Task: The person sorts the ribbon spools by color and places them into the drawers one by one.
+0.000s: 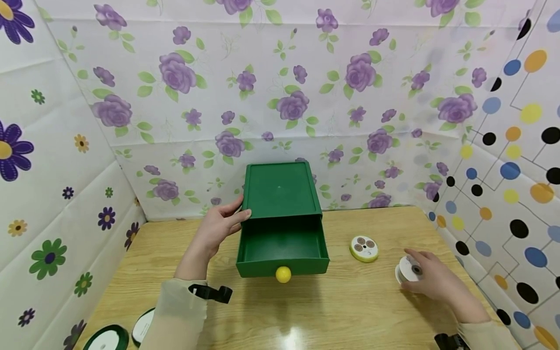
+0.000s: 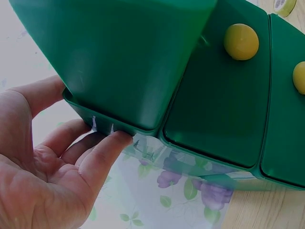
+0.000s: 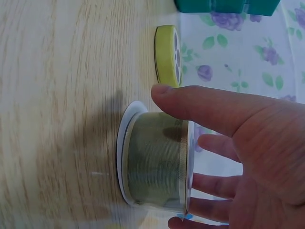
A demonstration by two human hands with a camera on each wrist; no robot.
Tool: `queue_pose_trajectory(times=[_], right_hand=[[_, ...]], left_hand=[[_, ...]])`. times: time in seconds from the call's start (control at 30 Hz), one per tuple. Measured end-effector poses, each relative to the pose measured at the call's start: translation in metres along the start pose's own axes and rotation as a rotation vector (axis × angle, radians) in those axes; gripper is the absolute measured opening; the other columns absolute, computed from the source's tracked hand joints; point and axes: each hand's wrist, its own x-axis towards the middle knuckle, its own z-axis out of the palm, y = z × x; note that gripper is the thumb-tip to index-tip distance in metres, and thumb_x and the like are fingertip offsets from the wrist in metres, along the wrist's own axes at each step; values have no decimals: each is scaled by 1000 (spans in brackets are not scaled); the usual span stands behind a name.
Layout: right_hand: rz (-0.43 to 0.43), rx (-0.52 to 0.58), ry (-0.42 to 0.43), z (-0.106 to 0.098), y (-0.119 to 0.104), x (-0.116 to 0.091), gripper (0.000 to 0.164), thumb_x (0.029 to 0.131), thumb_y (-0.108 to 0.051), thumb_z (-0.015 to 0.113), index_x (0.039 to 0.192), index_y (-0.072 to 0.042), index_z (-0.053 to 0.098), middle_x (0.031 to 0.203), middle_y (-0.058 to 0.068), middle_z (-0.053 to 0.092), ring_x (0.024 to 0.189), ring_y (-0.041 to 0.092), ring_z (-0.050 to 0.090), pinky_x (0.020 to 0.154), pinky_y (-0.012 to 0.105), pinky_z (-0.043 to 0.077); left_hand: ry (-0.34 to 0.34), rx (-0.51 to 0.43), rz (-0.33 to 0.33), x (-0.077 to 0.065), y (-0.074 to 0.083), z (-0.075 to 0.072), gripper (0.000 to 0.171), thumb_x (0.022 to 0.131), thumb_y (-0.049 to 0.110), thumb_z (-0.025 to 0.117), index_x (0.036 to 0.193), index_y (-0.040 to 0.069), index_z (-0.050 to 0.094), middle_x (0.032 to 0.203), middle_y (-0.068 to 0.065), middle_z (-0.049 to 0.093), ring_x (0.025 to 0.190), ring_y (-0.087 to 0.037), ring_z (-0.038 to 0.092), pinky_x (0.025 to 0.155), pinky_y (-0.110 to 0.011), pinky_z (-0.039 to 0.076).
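A green drawer cabinet (image 1: 282, 189) stands at the back of the table. Its top drawer (image 1: 280, 267) is pulled out, bare inside, with a yellow ball knob (image 1: 283, 274). My left hand (image 1: 218, 223) grips the cabinet's upper left edge, thumb and fingers bent around the corner. Over on the right, my right hand (image 1: 437, 279) reaches over a ribbon spool (image 1: 409, 270), its thumb and fingers spread on either side. Sheer greenish ribbon (image 3: 155, 160) is wound between the spool's white flanges, and the spool stands with one flange on the table.
A yellow ribbon roll (image 1: 363, 249) lies between the cabinet and my right hand. Two dark green rolls, one of them this roll (image 1: 107, 339), lie at the near left. Lower drawers (image 2: 219, 100) with yellow knobs are closed. Patterned cloth walls (image 1: 280, 97) surround the wooden table (image 1: 350, 311).
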Motion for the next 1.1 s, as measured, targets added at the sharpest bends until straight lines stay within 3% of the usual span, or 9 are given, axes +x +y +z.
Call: queue_pose_trajectory(times=[0.2,0.47,1.1], right_hand=[[-1,-19,22,3,2,2,98,82,-41,94,155,7,48,138,46,51,121,62,56,92,70,53],[10,-45,69,7,3,3,79,79,-21,91,146,2,56,125,32,64,108,45,66,82,59,57],[48,-100,111,13,6,5,80,73,-28,94,141,-5,60,114,20,72,94,33,68,72,51,55]], left_hand=[[1,0,-3,-1,0,0,70,107,27,71,167,11,36,175,-10,26,159,-35,27,119,-54,40],[1,2,0,0,-1,0,71,107,28,71,167,12,36,175,-10,26,160,-35,27,120,-55,40],[1,-11,-7,0,-2,0,72,106,28,72,166,12,37,175,-9,26,159,-35,29,121,-54,39]])
